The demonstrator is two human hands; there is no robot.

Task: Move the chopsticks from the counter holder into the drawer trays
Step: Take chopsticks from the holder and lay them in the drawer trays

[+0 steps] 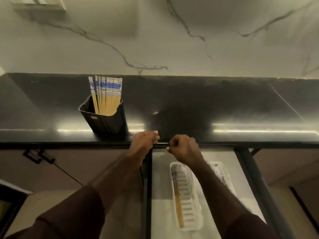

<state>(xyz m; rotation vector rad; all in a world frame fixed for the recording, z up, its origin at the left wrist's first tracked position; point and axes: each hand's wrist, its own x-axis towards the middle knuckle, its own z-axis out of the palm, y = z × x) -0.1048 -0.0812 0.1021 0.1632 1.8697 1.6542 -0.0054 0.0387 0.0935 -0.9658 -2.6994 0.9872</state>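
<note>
A black square holder stands on the dark counter, left of centre, full of several bamboo chopsticks with blue and white tops. Below the counter edge a drawer is pulled out. It holds a white ribbed tray with a few chopsticks lying along its left side. A second white tray is mostly hidden by my right forearm. My left hand is at the counter edge just right of the holder, fingers curled. My right hand is beside it over the drawer's back, fingers curled; I see nothing in either hand.
The black counter runs across the view, backed by a white marble wall. Closed cabinet fronts sit left and right of the drawer, with a dark handle on the left one.
</note>
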